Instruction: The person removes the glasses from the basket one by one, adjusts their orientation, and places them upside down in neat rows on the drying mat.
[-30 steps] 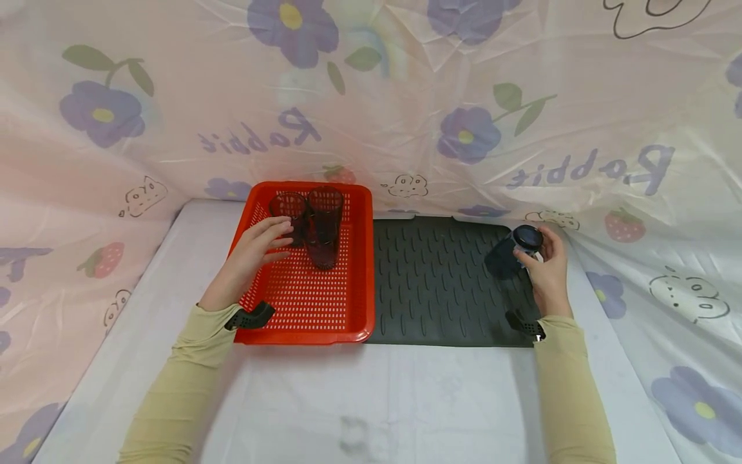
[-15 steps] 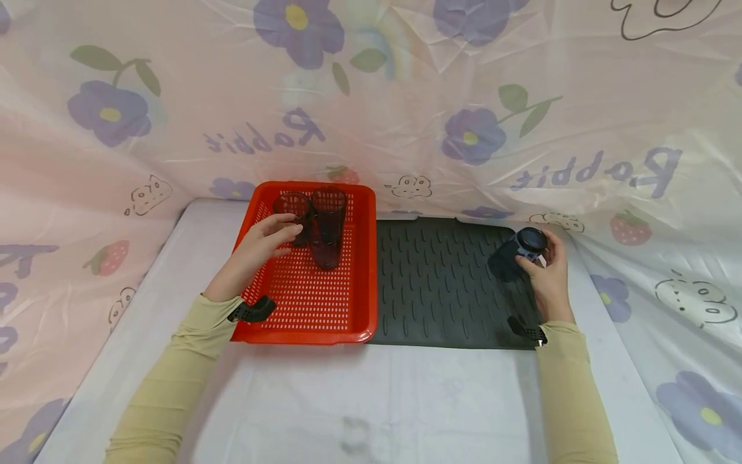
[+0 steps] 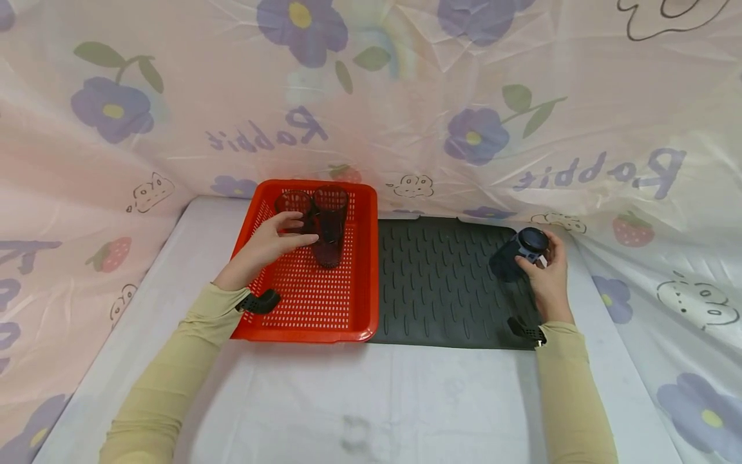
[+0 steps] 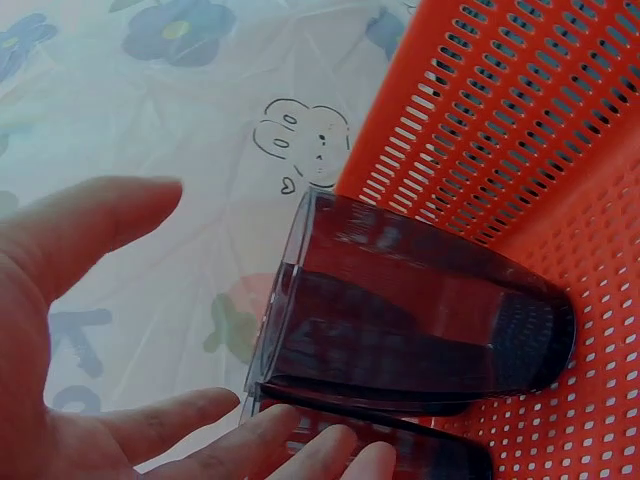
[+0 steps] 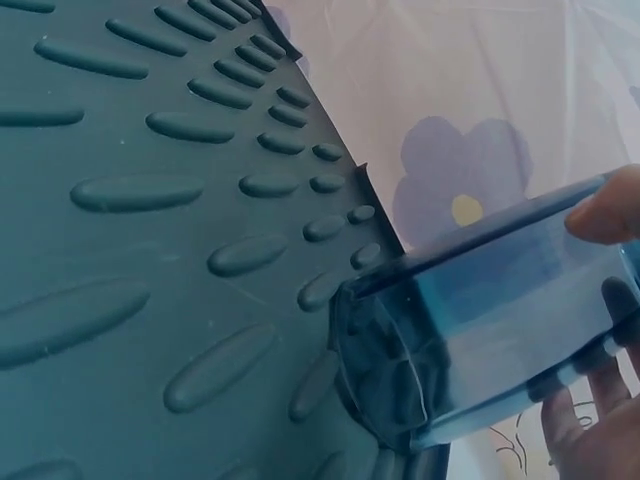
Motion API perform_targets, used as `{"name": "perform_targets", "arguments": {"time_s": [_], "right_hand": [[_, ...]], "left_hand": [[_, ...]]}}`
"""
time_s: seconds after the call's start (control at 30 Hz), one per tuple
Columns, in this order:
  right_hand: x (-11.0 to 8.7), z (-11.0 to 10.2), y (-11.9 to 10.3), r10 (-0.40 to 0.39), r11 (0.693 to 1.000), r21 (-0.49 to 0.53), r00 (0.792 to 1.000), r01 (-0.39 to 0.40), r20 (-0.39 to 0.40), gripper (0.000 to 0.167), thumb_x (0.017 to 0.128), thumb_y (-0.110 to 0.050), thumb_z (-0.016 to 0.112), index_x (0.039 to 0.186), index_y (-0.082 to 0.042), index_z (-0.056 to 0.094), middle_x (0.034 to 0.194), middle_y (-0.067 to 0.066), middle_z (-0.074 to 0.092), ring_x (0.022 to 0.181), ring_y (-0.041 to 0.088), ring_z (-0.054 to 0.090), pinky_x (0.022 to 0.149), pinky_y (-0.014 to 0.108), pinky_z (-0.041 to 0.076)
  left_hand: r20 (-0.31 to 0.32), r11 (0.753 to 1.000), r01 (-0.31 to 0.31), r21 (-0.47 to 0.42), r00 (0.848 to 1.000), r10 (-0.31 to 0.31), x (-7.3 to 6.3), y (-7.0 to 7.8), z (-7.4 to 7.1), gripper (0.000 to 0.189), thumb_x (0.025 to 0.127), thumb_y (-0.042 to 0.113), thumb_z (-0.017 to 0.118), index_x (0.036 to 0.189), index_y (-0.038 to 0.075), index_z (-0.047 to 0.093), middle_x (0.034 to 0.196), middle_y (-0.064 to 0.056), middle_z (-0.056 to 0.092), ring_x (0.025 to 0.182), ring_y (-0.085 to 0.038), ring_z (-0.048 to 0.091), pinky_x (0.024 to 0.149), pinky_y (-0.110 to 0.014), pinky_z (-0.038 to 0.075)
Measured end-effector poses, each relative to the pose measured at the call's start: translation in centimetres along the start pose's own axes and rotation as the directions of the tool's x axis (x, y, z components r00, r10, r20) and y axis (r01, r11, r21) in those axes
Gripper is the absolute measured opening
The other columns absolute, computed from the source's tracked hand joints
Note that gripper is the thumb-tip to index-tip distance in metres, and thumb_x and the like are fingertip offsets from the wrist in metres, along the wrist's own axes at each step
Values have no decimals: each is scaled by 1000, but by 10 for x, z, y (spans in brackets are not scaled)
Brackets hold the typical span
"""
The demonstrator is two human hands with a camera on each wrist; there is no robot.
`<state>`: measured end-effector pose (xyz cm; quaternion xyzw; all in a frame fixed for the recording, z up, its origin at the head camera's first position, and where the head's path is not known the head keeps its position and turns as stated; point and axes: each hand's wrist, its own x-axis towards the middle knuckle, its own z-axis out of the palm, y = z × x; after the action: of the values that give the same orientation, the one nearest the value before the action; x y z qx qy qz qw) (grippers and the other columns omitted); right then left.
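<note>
Two dark tinted drinking glasses [image 3: 332, 222] lean side by side in the red basket [image 3: 371, 277], mouths up at its far end. My left hand [image 3: 271, 241] hovers over the basket beside them, thumb and fingers spread. In the left wrist view, its fingertips overlap the lower glass [image 4: 430, 450]; whether they touch it I cannot tell. At the right end of the dark ridged mat [image 3: 435, 283], my right hand [image 3: 547, 270] grips a clear blue glass [image 5: 500, 310] near its upper end. This glass is tilted, its lower end against the mat's edge area.
Basket and mat stand next to each other on a white-covered table [image 3: 429, 399]. Behind them rises a printed curtain [image 3: 394, 142] with flowers and rabbits, close to their far edges. Each wrist wears a black strap mount.
My left hand has moved right, nearer the glasses in the basket, its fingers now in front of them. The right hand keeps its hold on the blue glass with hardly any movement.
</note>
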<state>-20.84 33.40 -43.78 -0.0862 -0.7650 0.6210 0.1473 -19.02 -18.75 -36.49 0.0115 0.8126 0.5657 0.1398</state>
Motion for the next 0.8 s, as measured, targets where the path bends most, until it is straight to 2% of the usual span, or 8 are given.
{"name": "perform_targets", "arguments": {"time_s": [0.13, 0.33, 0.5, 0.8], "right_hand": [[0, 1, 0, -8, 1000, 11, 1000, 8, 7, 77, 82, 15, 61, 145, -17, 30, 144, 9, 36, 129, 20, 32, 114, 45, 16], [2, 1, 6, -23, 999, -43, 1000, 23, 2, 77, 84, 12, 62, 145, -22, 30, 145, 5, 35, 132, 20, 31, 114, 43, 16], [2, 0, 7, -25, 996, -82, 1000, 25, 1, 77, 86, 8, 62, 146, -25, 27, 147, 5, 33, 134, 20, 29, 114, 42, 16], [-3, 0, -2, -13, 997, -70, 1000, 14, 13, 78, 86, 7, 62, 148, -20, 24, 149, 9, 29, 138, 24, 25, 115, 45, 14]], "left_hand": [[9, 999, -1, 44, 1000, 1, 5, -2, 1, 84, 82, 37, 76, 149, 11, 30, 146, -17, 36, 131, -35, 38, 102, -51, 38], [22, 997, -23, 72, 1000, 22, 10, -5, 4, 86, 82, 30, 77, 149, 9, 28, 147, -18, 34, 131, -36, 38, 102, -50, 38], [26, 995, -22, 96, 999, 20, 12, -4, 7, 89, 80, 31, 79, 150, 11, 27, 148, -18, 31, 132, -36, 38, 102, -50, 38], [18, 992, -26, 122, 1000, 24, 17, -4, 11, 88, 79, 29, 80, 149, 13, 29, 148, -18, 30, 130, -37, 39, 100, -51, 40]]}}
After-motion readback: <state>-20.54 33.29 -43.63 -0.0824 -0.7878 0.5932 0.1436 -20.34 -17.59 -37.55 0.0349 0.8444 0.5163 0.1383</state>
